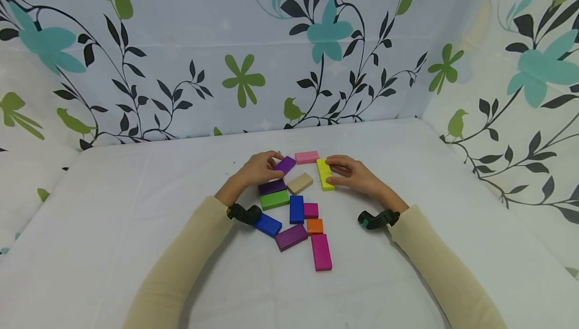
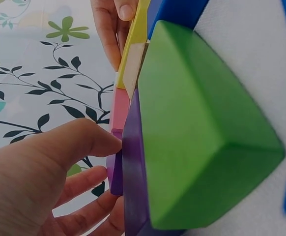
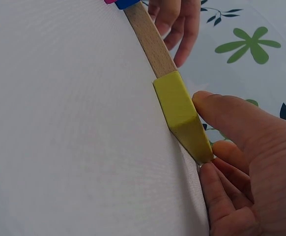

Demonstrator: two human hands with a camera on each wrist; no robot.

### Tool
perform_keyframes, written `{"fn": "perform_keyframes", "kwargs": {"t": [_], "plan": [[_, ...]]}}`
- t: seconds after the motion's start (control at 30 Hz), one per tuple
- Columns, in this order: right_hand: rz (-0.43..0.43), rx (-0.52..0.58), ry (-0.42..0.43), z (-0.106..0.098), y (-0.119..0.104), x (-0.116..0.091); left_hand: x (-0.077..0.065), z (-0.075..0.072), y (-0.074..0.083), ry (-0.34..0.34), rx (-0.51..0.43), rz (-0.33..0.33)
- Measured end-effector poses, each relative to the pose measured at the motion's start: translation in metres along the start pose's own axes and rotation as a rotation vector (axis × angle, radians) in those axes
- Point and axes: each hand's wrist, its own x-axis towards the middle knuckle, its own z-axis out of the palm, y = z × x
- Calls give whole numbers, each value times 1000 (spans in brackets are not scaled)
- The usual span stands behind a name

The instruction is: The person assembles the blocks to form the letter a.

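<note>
My left hand grips a small purple block tilted on the white table; in the left wrist view its thumb and fingers pinch that purple block. My right hand pinches a yellow block by its long sides; the right wrist view shows thumb and fingers on the yellow block. A pink block lies just behind and between the two hands. A beige block lies between the hands, beside the yellow one.
Nearer me lie a dark purple block, a green one, two blue ones, small magenta and orange ones, a purple one and a long magenta one. Floral cloth walls enclose the table.
</note>
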Motion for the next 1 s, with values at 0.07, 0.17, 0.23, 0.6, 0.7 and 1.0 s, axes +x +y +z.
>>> {"fn": "perform_keyframes", "kwargs": {"t": [0.07, 0.17, 0.23, 0.6, 0.7, 1.0], "plan": [[-7, 1, -4, 0, 1, 0, 0, 0, 0, 0, -3, 2], [-15, 0, -9, 1, 1, 0, -1, -1, 1, -8, 6, 4], [-15, -3, -6, 1, 1, 1, -1, -2, 3, -16, 18, 7], [-18, -12, -6, 1, 2, 1, -1, -2, 1, -37, 38, 24], [-15, -8, -5, 1, 2, 1, -2, -3, 1, -32, 35, 26], [1, -4, 1, 2, -2, -1, -7, -4, -1, -27, 22, 57]]}}
